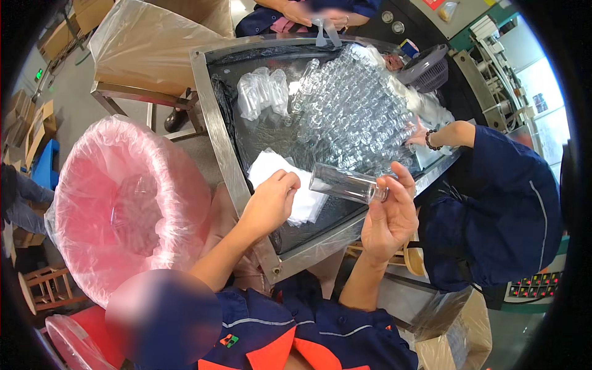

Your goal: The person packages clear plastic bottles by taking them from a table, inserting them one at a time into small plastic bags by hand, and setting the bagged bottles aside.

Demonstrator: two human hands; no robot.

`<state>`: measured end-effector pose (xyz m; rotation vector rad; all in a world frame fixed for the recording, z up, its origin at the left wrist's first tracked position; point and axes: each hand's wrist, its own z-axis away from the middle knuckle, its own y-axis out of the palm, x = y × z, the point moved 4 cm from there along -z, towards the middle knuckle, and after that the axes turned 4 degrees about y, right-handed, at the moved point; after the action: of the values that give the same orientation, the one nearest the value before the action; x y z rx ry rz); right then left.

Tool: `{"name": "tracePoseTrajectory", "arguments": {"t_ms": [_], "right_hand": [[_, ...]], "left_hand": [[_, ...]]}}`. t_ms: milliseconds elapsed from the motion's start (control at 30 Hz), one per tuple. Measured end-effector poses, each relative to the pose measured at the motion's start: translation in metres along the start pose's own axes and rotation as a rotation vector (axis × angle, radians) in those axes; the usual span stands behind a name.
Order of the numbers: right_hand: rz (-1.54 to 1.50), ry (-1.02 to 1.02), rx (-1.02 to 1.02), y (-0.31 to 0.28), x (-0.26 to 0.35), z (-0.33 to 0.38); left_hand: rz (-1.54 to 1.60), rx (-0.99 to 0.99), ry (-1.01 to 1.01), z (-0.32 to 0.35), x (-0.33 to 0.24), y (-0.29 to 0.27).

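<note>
My right hand (pixel 390 222) grips a clear glass bottle (pixel 342 183) by its neck end, between thumb and fingers. The bottle lies nearly level above the near side of the tray (pixel 345 246), its wide end toward my left hand. My left hand (pixel 270 202) is closed in a pinch over a stack of thin white sheets or bags (pixel 306 206). Whatever its fingertips hold, if anything, is hidden. Beyond my hands, many clear bottles (pixel 357 105) stand packed together in the tray.
Left of the tray stands a large bin lined with pink plastic (pixel 132 203). Clear plastic bundles (pixel 263 92) lie at the tray's far left. A co-worker's hand (pixel 419 134) reaches over the bottles from the right. Another person's hands (pixel 317 15) are at the far edge.
</note>
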<state>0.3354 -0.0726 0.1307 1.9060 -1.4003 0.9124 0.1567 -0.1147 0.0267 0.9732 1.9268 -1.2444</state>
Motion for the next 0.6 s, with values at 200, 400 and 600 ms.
{"name": "tracePoseTrajectory", "arguments": {"t_ms": [200, 400, 600], "right_hand": [[0.093, -0.082, -0.001, 0.005, 0.012, 0.002], [0.296, -0.173, 0.005, 0.009, 0.026, 0.002], [0.332, -0.218, -0.01, 0.008, 0.033, 0.003]], "left_hand": [[0.032, -0.031, -0.01, 0.005, 0.001, 0.003], [0.036, -0.038, -0.02, 0.003, -0.002, -0.001], [0.042, -0.041, -0.019, 0.002, -0.002, 0.0]]}}
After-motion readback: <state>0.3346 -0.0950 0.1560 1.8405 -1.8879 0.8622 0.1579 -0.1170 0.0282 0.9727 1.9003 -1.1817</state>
